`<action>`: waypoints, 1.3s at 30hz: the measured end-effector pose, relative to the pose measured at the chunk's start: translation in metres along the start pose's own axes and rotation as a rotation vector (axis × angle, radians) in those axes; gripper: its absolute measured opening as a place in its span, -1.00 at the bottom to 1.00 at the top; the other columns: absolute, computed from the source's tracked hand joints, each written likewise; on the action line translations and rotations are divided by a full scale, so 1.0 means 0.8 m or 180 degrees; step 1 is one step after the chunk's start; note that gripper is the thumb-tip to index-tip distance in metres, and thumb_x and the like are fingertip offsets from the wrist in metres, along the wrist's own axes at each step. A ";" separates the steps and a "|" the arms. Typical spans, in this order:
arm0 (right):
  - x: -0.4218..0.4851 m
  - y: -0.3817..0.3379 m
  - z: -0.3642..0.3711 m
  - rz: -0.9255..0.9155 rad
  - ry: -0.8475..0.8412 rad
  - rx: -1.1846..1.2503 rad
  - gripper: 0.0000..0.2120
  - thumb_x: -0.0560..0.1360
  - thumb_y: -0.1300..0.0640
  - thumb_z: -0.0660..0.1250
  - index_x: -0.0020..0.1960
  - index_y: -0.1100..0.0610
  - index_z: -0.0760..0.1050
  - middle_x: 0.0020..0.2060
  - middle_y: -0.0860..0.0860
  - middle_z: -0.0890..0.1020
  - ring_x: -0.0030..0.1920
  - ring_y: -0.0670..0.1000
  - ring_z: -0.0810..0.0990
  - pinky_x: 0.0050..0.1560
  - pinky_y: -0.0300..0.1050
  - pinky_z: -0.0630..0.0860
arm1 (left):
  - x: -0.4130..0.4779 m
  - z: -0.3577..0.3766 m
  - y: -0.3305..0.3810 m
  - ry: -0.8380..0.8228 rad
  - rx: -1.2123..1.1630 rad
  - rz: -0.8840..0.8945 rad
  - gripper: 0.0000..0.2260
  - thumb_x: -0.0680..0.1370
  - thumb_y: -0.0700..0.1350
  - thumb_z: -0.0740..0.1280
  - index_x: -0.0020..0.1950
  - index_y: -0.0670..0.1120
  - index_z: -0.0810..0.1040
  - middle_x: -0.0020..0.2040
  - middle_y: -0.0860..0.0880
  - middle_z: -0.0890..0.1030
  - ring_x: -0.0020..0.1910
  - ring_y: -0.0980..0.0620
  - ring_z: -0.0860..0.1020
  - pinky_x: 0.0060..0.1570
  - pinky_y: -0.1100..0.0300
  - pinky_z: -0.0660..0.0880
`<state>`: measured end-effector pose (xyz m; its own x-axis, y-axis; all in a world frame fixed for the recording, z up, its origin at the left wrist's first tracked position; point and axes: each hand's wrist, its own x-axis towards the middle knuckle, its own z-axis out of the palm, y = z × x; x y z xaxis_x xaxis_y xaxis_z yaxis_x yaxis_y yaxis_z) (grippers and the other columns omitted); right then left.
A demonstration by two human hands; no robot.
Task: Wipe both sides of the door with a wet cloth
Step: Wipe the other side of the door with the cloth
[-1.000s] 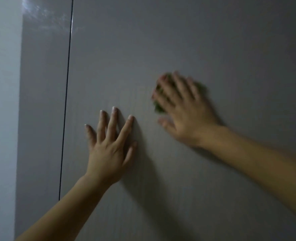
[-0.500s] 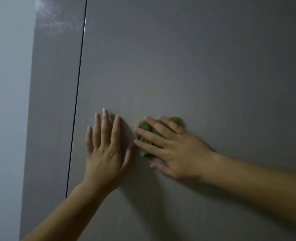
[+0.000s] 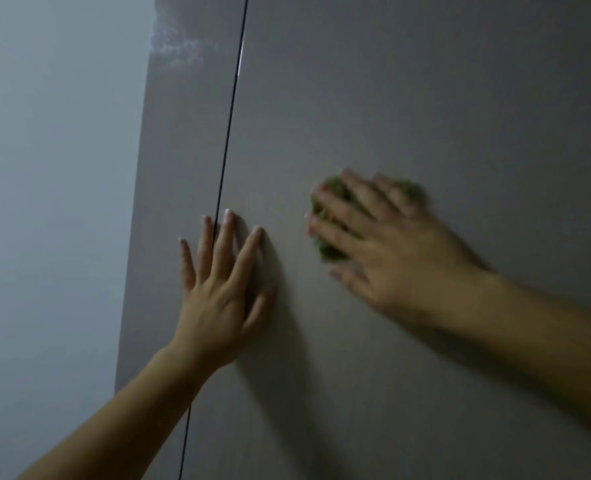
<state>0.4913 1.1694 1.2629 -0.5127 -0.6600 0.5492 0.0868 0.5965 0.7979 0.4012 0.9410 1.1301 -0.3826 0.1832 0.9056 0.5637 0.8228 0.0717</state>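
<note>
1. My left hand (image 3: 218, 292) lies flat with its fingers spread wide, holding nothing. It straddles the dark gap (image 3: 230, 133) between the narrow side panel (image 3: 183, 133) and the door (image 3: 443, 98). I judge that it braces the door.
2. Just to its right, the green cloth (image 3: 327, 251) is bunched against the door face under my right hand (image 3: 394, 261). Those fingers lie fairly straight over it, pressing rather than gripping, though blur hides the details.
3. I judge that I am mid-wipe on this face. The next move calls for steady pressure and overlapping strokes, with the other side to follow.
4. The door looks smooth, plain and grey. I cannot tell whether it is damp.
</note>
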 end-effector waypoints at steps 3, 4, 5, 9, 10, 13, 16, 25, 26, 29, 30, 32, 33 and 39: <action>0.042 0.013 -0.007 0.0794 0.0065 0.0017 -0.32 0.63 -0.26 -0.05 0.66 0.05 0.12 0.66 0.12 0.06 0.64 0.27 -0.01 0.60 0.24 -0.10 | -0.001 0.001 -0.015 -0.0051 -0.0081 -0.0114 -0.32 0.64 0.30 -0.02 0.69 0.07 -0.12 0.69 -0.05 -0.23 0.64 -0.21 -0.30 0.53 -0.42 -0.22; 0.044 0.001 -0.005 0.0852 0.0079 -0.0028 -0.30 0.62 -0.27 -0.06 0.66 0.06 0.08 0.66 0.12 0.02 0.64 0.28 -0.05 0.61 0.26 -0.12 | -0.002 0.001 -0.018 -0.0050 -0.0117 -0.0066 -0.32 0.65 0.30 -0.02 0.70 0.07 -0.12 0.69 -0.05 -0.22 0.65 -0.21 -0.29 0.54 -0.42 -0.20; 0.040 -0.019 0.000 0.0757 0.0063 -0.0073 -0.29 0.62 -0.28 -0.04 0.67 0.06 0.06 0.66 0.13 0.00 0.64 0.28 -0.06 0.61 0.26 -0.13 | -0.004 0.001 -0.020 -0.0039 -0.0167 -0.0010 -0.33 0.65 0.30 -0.03 0.70 0.06 -0.10 0.70 -0.05 -0.20 0.65 -0.21 -0.26 0.54 -0.42 -0.18; 0.012 -0.091 0.013 -0.0201 -0.0208 -0.0054 -0.33 0.64 -0.26 0.03 0.66 0.02 0.08 0.66 0.10 0.01 0.65 0.26 -0.05 0.62 0.25 -0.07 | -0.013 -0.004 -0.047 -0.0001 -0.0233 0.0266 -0.35 0.67 0.23 0.00 0.70 -0.02 -0.01 0.70 -0.08 -0.08 0.67 -0.17 -0.15 0.57 -0.37 -0.06; 0.017 -0.091 0.011 -0.0318 -0.0245 -0.0048 -0.35 0.65 -0.25 0.03 0.66 0.01 0.12 0.66 0.09 0.04 0.65 0.26 -0.02 0.62 0.25 -0.03 | -0.017 -0.006 -0.057 0.0009 -0.0208 0.0299 -0.36 0.68 0.20 0.02 0.69 -0.05 0.01 0.70 -0.10 -0.05 0.68 -0.16 -0.11 0.58 -0.34 -0.01; 0.066 -0.063 0.002 0.0052 -0.0108 -0.0078 -0.38 0.66 -0.22 -0.02 0.65 0.00 0.14 0.65 0.08 0.09 0.64 0.25 0.04 0.61 0.20 -0.06 | -0.026 -0.012 -0.092 -0.0007 -0.0128 0.0019 -0.36 0.66 0.18 0.04 0.68 -0.09 0.08 0.69 -0.18 -0.02 0.67 -0.20 -0.09 0.58 -0.33 -0.01; 0.113 -0.060 -0.006 0.0990 -0.0048 -0.0039 -0.32 0.63 -0.26 -0.06 0.67 0.03 0.05 0.67 0.10 0.00 0.65 0.26 -0.05 0.61 0.23 -0.14 | -0.031 -0.013 -0.111 -0.0140 -0.0249 -0.0202 -0.32 0.62 0.20 0.05 0.69 -0.04 0.05 0.69 -0.17 -0.09 0.66 -0.21 -0.17 0.57 -0.37 -0.09; 0.103 -0.138 0.004 -0.0251 -0.0216 0.0027 -0.40 0.65 -0.20 0.10 0.64 -0.01 0.21 0.65 0.05 0.14 0.64 0.22 0.08 0.61 0.21 0.06 | -0.064 0.004 -0.143 0.0111 -0.0332 0.0079 -0.38 0.60 0.06 0.14 0.64 -0.13 0.22 0.67 -0.19 0.08 0.67 -0.23 -0.02 0.57 -0.30 0.03; 0.130 -0.127 0.000 -0.0047 -0.0174 0.0015 -0.39 0.65 -0.21 0.05 0.64 -0.01 0.19 0.65 0.06 0.13 0.64 0.23 0.06 0.61 0.21 0.01 | -0.064 0.005 -0.144 0.0131 -0.0330 0.0078 -0.38 0.61 0.06 0.15 0.65 -0.12 0.22 0.68 -0.19 0.08 0.67 -0.23 -0.02 0.57 -0.28 0.02; 0.190 -0.130 -0.006 0.0374 -0.0167 0.0024 -0.34 0.64 -0.25 -0.10 0.67 0.00 0.04 0.67 0.08 -0.02 0.65 0.23 -0.10 0.61 0.21 -0.18 | -0.066 0.013 -0.148 0.0194 -0.0320 0.0116 -0.37 0.61 0.07 0.15 0.66 -0.09 0.17 0.68 -0.18 0.04 0.67 -0.23 -0.04 0.59 -0.24 -0.03; 0.192 -0.144 -0.002 0.0250 -0.0185 0.0026 -0.33 0.64 -0.26 -0.11 0.67 0.00 0.02 0.67 0.08 -0.05 0.65 0.22 -0.14 0.61 0.21 -0.21 | -0.070 0.016 -0.150 0.0220 -0.0340 0.0119 -0.36 0.61 0.07 0.16 0.67 -0.10 0.15 0.68 -0.18 0.03 0.67 -0.24 -0.04 0.59 -0.24 -0.02; 0.166 -0.182 0.012 -0.0288 -0.0323 0.0044 -0.34 0.66 -0.26 -0.06 0.67 0.01 0.01 0.67 0.08 -0.06 0.65 0.21 -0.16 0.62 0.22 -0.19 | -0.078 0.021 -0.154 0.0266 -0.0400 0.0087 -0.33 0.60 0.07 0.18 0.67 -0.11 0.11 0.69 -0.19 0.01 0.66 -0.25 -0.03 0.58 -0.24 -0.01; 0.148 -0.194 0.014 -0.0536 -0.0429 0.0040 -0.34 0.67 -0.26 -0.03 0.67 0.01 0.01 0.67 0.07 -0.07 0.65 0.20 -0.17 0.62 0.21 -0.17 | -0.084 0.023 -0.156 0.0255 -0.0428 0.0075 -0.31 0.59 0.07 0.19 0.67 -0.12 0.10 0.69 -0.20 0.00 0.66 -0.25 -0.03 0.58 -0.24 0.00; 0.226 -0.164 0.000 -0.0233 -0.0353 0.0085 -0.37 0.67 -0.25 -0.15 0.67 -0.03 -0.08 0.67 0.04 -0.11 0.65 0.15 -0.20 0.60 0.14 -0.30 | -0.103 0.022 -0.171 0.0173 -0.0420 0.0146 -0.34 0.63 0.05 0.17 0.66 -0.20 0.11 0.68 -0.19 0.04 0.67 -0.20 -0.03 0.61 -0.14 -0.01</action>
<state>0.3872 0.9721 1.2572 -0.6083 -0.6485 0.4576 0.0236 0.5615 0.8271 0.3424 0.8226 1.0385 -0.3162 0.1866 0.9302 0.6723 0.7358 0.0809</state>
